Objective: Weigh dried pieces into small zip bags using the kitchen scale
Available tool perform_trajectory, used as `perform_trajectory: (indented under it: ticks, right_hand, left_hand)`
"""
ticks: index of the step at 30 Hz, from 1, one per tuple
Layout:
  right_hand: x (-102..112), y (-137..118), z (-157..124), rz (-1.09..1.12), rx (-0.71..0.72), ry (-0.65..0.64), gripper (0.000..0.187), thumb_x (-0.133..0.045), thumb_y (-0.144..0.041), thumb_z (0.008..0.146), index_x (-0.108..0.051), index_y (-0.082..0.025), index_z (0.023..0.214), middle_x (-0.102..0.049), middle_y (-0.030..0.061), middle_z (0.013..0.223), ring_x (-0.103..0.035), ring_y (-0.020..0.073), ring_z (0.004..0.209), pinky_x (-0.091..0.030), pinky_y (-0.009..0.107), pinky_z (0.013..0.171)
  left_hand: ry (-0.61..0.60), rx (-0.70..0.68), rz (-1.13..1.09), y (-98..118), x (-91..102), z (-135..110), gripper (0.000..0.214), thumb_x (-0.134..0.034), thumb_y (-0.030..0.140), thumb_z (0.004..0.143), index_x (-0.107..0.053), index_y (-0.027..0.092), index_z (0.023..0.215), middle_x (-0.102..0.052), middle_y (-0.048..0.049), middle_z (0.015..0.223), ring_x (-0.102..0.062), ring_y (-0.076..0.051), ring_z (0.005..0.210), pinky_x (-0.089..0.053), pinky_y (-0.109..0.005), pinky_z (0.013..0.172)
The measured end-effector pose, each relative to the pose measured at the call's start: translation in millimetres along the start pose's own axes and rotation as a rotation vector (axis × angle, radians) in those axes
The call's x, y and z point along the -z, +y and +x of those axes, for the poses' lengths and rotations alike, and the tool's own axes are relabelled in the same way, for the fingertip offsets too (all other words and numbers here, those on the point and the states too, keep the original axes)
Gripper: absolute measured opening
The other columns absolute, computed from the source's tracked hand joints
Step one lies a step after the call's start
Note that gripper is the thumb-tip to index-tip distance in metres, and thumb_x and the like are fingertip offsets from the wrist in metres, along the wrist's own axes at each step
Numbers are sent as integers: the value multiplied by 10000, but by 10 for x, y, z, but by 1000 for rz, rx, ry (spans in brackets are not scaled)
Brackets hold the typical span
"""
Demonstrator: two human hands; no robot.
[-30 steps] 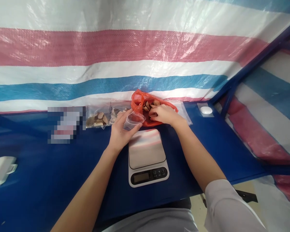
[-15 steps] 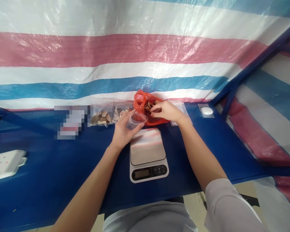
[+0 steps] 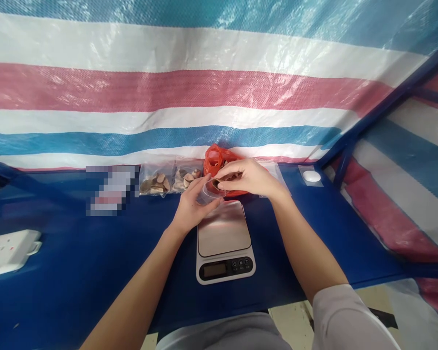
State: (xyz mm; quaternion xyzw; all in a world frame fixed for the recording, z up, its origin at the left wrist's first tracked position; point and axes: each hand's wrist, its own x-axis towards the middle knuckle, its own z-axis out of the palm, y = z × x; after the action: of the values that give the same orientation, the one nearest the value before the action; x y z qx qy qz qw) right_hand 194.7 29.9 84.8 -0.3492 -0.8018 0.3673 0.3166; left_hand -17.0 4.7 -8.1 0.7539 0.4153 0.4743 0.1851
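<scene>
My left hand (image 3: 191, 206) grips a small clear plastic cup (image 3: 209, 192) just beyond the far edge of a digital kitchen scale (image 3: 224, 240) on the blue table. My right hand (image 3: 246, 177) is closed around brown dried pieces (image 3: 216, 183) and holds them over the cup's mouth. Behind both hands lies a red plastic bag (image 3: 215, 158) with more of the same brown pieces; my right hand covers most of it.
Two clear zip bags of brown pieces (image 3: 168, 181) lie left of the red bag against the striped tarp wall. A white power strip (image 3: 9, 250) sits at the left edge. A small clear bag with a white disc (image 3: 311, 176) lies far right. A blue frame bar (image 3: 372, 116) slants up on the right.
My right hand has come out of the red bag with brown pieces and moved left over the cup. The left hand kept its hold on the cup.
</scene>
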Motion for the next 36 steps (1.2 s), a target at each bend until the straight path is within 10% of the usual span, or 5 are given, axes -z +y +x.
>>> perform_trajectory:
  ticks: [20,30,36]
  right_hand:
    - [-119,-95,53,-282,5,-101,113,-710,-245,878,-793,-233,954,-786,-7,900,-691,164,833,-467,290,830]
    - [334,334,-85,-378,-99,113,193,-661,-222,901,-799,-231,1035,-795,28,1056,-732,194,932,-521,296,877]
    - [266,586,-27,-719,-226,21,259,-654,-204,890,-794,-302,1084,-773,18,1158,-720,250,1027,-527,337,883]
  left_hand:
    - [15,49,20,3,11,16,704,-775,539,778,-608,207,1376,-680,-110,1340,-608,-318,1287,-463,-513,1130]
    - [65,87,40,11,35,23,677,-754,555,794,-635,180,1344,-662,-122,1373,-583,-320,1323,-448,-493,1151]
    - [67,93,59,-19,30,20,676,-749,565,793,-632,199,1349,-651,-117,1391,-574,-325,1332,-434,-509,1160]
